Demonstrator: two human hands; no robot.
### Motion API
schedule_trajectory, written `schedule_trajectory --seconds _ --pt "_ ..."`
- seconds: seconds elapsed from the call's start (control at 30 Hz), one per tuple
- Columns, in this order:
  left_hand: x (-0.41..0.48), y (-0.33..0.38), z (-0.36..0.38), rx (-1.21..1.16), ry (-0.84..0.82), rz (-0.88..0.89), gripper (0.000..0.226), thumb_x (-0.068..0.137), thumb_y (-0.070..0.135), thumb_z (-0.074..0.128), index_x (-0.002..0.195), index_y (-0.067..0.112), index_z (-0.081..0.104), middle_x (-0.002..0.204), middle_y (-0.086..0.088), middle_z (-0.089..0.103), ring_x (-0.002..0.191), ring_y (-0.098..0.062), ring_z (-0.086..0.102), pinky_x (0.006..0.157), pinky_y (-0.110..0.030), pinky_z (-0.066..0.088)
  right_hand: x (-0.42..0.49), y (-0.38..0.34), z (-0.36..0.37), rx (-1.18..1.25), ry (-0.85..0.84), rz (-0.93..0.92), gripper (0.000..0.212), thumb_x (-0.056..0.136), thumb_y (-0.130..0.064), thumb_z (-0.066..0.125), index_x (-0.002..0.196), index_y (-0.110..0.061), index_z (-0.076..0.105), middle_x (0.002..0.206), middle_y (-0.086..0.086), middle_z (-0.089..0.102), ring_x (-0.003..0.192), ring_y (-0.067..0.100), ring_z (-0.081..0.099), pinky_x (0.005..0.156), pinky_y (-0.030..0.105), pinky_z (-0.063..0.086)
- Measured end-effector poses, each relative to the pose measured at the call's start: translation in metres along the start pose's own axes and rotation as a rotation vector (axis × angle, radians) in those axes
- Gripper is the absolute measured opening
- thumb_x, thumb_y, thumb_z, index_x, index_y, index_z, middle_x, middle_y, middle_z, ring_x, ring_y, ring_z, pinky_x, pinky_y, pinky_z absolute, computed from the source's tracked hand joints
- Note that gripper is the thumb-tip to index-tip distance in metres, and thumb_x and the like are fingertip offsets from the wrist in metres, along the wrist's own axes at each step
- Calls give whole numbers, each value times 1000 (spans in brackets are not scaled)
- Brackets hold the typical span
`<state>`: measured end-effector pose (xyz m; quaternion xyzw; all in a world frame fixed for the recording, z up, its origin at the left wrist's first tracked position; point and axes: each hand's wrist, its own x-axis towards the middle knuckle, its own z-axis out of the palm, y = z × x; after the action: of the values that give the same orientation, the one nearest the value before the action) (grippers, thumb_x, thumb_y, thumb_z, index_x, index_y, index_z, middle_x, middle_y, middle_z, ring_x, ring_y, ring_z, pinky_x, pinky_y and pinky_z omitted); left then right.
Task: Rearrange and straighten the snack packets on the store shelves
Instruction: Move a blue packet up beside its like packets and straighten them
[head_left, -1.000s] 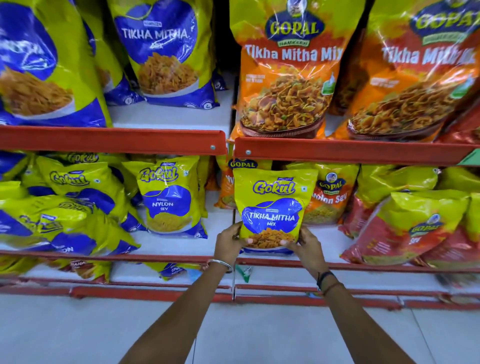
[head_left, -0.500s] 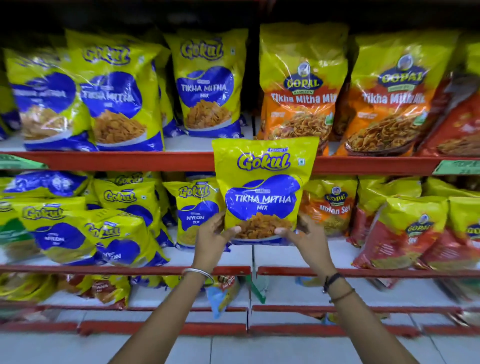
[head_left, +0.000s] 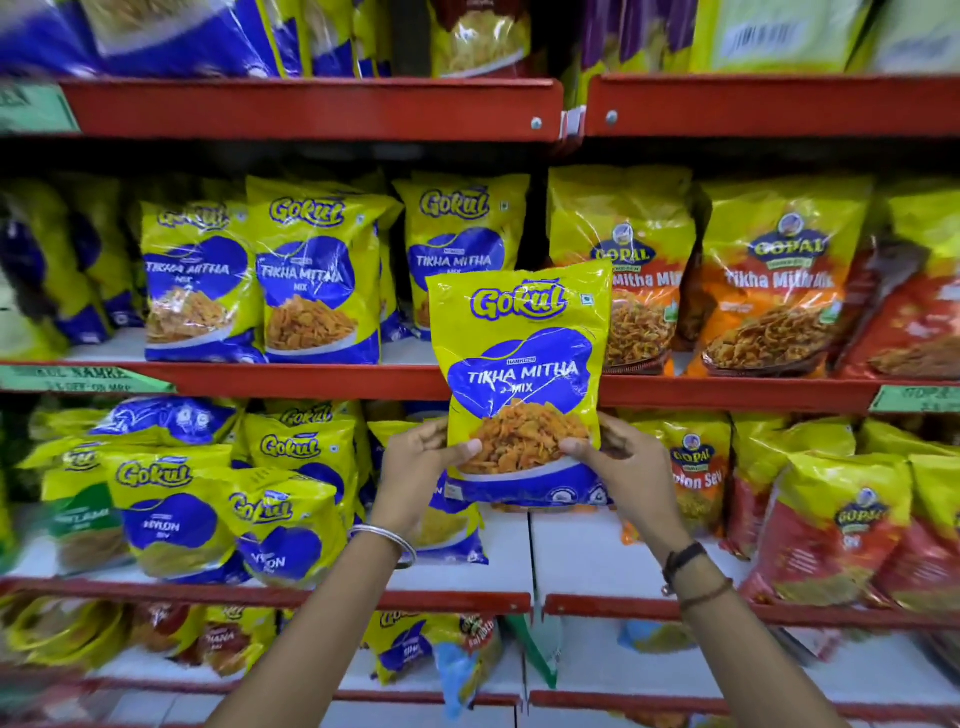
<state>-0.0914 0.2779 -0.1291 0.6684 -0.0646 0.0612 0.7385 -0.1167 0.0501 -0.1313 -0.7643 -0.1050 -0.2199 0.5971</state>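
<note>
Both hands are clamped on one yellow-and-blue Gokul Tikha Mitha Mix packet (head_left: 524, 384) at centre frame, left hand (head_left: 421, 462) and right hand (head_left: 618, 462) pinching its lower corners with thumbs on the front. It stands upright, long axis vertical, label facing the camera, so most of the bag sits above the grip. Behind it, its top overlaps the middle shelf's red edge (head_left: 311, 376), between the matching Gokul packets (head_left: 317, 286) left and orange Gopal packets (head_left: 779, 280) right.

Yellow-and-blue Gokul Tikha Mitha packet (head_left: 522, 384) held upright before the red shelf edge (head_left: 311, 376).
</note>
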Motion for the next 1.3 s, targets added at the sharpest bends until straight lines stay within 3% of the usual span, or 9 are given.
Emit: schedule_trajectory --seconds 0.13,0.4,0.6,0.77,0.93,1.03,1.13,1.23,1.3 --pt "18 20 -7 -15 -15 34 32 73 -9 68 92 16 71 78 9 76 75 -6 70 67 -16 56 18 -17 10 12 1 -44 30 75 -25 77 103 -34 69 93 -30 72 95 -1 68 77 23 56" --pt "101 63 -28 166 80 286 46 70 -6 73 113 6 62 107 -9 69 92 -10 62 83 -20 50 109 -30 49 66 53 -124 50 69 -8 81 115 -12 62 104 -5 72 93 -1 67 78 17 52" --pt "144 44 -38 286 108 281 40 73 -11 68 111 0 61 107 -9 67 74 16 60 70 -10 50 150 -6 79 41 -7 -79 49 75 -3 76 120 -10 57 106 -4 67 91 -14 62 76 4 46" --pt "170 38 -53 420 16 180 29 78 5 71 105 3 61 93 -3 66 88 -11 62 76 -20 51 169 10 79 -134 -48 -25 31 79 -33 74 106 -28 60 96 -14 70 89 -11 63 78 20 55" --pt "191 64 -50 202 -9 154 16 88 17 61 103 18 58 100 7 64 91 -4 59 74 -8 48 188 5 78 -86 7 18 62 78 -43 70 129 -14 49 112 -2 66 104 13 63 90 30 53" --pt "214 86 -37 34 174 193 13 92 21 55 103 15 57 91 11 59 86 -2 53 71 -7 45 219 -18 85 -12 147 -8 56 85 -34 66 131 -6 48 115 0 60 111 18 58 91 25 48" --pt "242 110 -22 -103 389 222 30 88 13 61 110 -6 57 78 5 56 73 -6 49 59 -2 40 252 -40 94 -39 313 -75 34 89 -29 63 107 0 60 89 10 62 88 26 61 76 37 47" --pt "259 126 -15 -161 487 160 12 81 10 69 74 7 60 66 1 49 63 -13 40 43 -5 32 272 -53 93 -165 472 -140 23 89 -19 63 84 4 62 70 19 63 68 30 59 60 36 36" --pt "265 126 -16 -155 530 157 30 78 8 72 59 18 50 59 4 42 55 -11 32 39 -9 28 278 -54 90 -251 529 -141 18 88 -16 63 84 2 67 74 21 70 74 31 65 63 36 41"
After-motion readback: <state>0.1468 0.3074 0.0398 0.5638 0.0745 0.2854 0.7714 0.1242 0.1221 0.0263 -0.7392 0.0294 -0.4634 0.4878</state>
